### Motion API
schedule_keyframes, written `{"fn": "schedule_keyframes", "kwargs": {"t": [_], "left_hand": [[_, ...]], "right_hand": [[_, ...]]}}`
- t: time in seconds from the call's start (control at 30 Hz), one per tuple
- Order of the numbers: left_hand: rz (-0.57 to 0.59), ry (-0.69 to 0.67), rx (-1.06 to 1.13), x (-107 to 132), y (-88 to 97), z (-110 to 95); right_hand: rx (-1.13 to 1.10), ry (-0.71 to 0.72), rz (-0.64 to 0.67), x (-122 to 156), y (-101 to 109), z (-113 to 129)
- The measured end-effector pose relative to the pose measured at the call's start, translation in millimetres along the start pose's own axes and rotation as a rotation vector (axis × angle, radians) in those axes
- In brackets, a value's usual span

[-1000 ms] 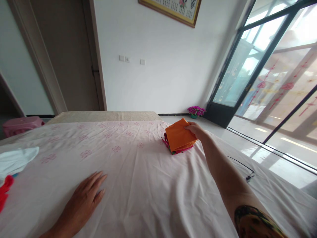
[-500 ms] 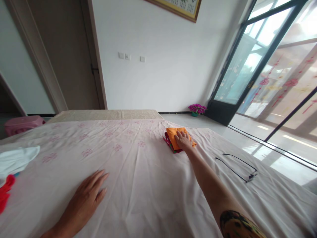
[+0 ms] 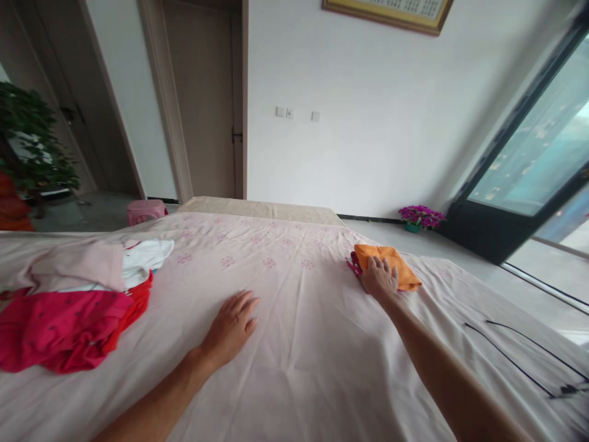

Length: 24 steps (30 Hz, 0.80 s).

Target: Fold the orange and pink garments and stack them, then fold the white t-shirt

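My right hand [image 3: 380, 276] lies flat with fingers spread on a folded orange cloth [image 3: 394, 263]. Dark red folded fabric [image 3: 354, 264] pokes out from under its left edge. Over the pale pink flowered sheet [image 3: 294, 319], my left hand [image 3: 231, 325] is open and holds nothing, its fingers stretched forward. A loose heap of clothes lies to the left: a dark pink garment with small dark marks [image 3: 64, 322], a pale pink one [image 3: 87, 265], a white one [image 3: 151, 253] and a bright red one [image 3: 138, 304].
Black-framed glasses [image 3: 519, 359] rest on the sheet at the right. Beyond the bed's edges are a pink stool [image 3: 146, 210], a pot of purple flowers [image 3: 419, 216] and a leafy plant [image 3: 34, 138]. A glass door [image 3: 529, 141] stands at the right.
The view has swung left, bringing the clothes heap and the plant into sight. My left hand has moved forward over the sheet. My right hand stays on the orange cloth, nearer its left side.
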State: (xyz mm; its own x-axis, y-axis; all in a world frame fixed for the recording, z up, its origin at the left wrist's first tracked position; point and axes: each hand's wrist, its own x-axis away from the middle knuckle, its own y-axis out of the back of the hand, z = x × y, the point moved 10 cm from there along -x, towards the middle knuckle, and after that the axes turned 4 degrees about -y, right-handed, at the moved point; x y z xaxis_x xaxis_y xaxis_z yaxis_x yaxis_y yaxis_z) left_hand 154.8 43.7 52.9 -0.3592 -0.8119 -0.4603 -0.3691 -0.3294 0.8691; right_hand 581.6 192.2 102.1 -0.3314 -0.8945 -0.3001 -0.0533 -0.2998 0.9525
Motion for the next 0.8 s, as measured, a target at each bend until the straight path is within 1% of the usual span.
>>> {"fn": "schedule_keyframes", "kwargs": {"t": [0.1,0.23,0.3,0.37,0.43,0.53,0.6,0.67,0.73,0.8], "left_hand": [[-0.003,0.019,0.030,-1,2.5,0],[0.011,0.032,0.092,-1,5.4,1],[0.002,0.043,0.118,-2,10.5,7],[-0.050,0.078,0.102,-4,23.5,20],[-0.146,0.146,0.038,-5,46.7,41],[-0.332,0.300,-0.108,1,96.5,82],[-0.445,0.427,-0.215,15,131.4,109],[-0.538,0.577,-0.300,36,161.1,135],[-0.582,0.726,-0.332,60,180.1,158],[-0.584,0.846,-0.322,81,189.2,177]], "right_hand": [[0.016,0.137,0.049,34,-2,45],[-0.022,0.301,0.215,83,-19,106],[-0.061,0.352,0.286,104,-30,128],[-0.085,0.386,0.298,119,-38,143],[-0.092,0.405,0.257,127,-39,150],[-0.104,0.432,0.201,131,-35,152],[-0.110,0.445,0.177,132,-31,151],[-0.110,0.451,0.164,133,-28,151],[-0.109,0.450,0.157,133,-28,151],[-0.109,0.450,0.150,133,-29,151]]}}
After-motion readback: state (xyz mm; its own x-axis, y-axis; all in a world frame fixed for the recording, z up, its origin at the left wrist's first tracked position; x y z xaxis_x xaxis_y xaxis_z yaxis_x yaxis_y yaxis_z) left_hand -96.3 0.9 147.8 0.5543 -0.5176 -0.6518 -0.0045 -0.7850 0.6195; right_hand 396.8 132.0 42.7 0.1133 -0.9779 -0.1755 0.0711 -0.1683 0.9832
